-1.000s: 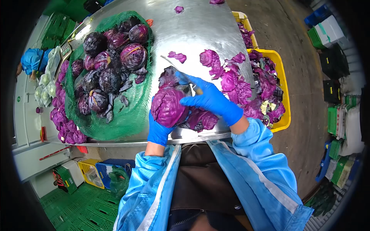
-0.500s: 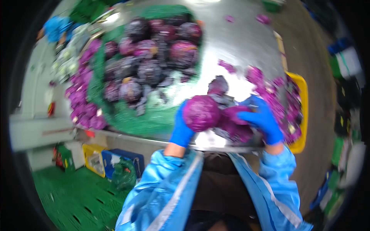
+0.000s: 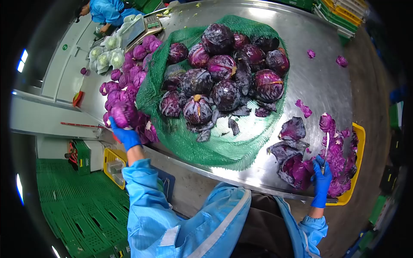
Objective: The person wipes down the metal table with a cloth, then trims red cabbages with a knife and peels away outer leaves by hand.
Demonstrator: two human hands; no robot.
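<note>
At the left end of the metal table (image 3: 316,92), my left hand (image 3: 125,135), in a blue glove, holds a peeled purple cabbage (image 3: 123,114) against a pile of peeled cabbages (image 3: 115,92). My right hand (image 3: 322,177), also gloved, grips a knife (image 3: 326,148) with its blade pointing away from me, at the table's right edge. Dark outer leaves (image 3: 292,129) lie just left of it, and bright purple leaf scraps (image 3: 340,165) lie beside and beyond it. Between my hands, several unpeeled dark cabbages (image 3: 196,81) rest on a green net (image 3: 232,157).
Another person (image 3: 105,12) in blue stands at the far left, near a scale (image 3: 152,23) and net-wrapped produce (image 3: 103,60). A yellow crate (image 3: 358,159) stands at the table's right edge. Green pallets (image 3: 77,210) and another yellow crate (image 3: 108,165) lie on the floor, lower left.
My left hand has carried the peeled cabbage left to the pile. My right hand has moved away from it to the right, still with the knife. The view has shifted left.
</note>
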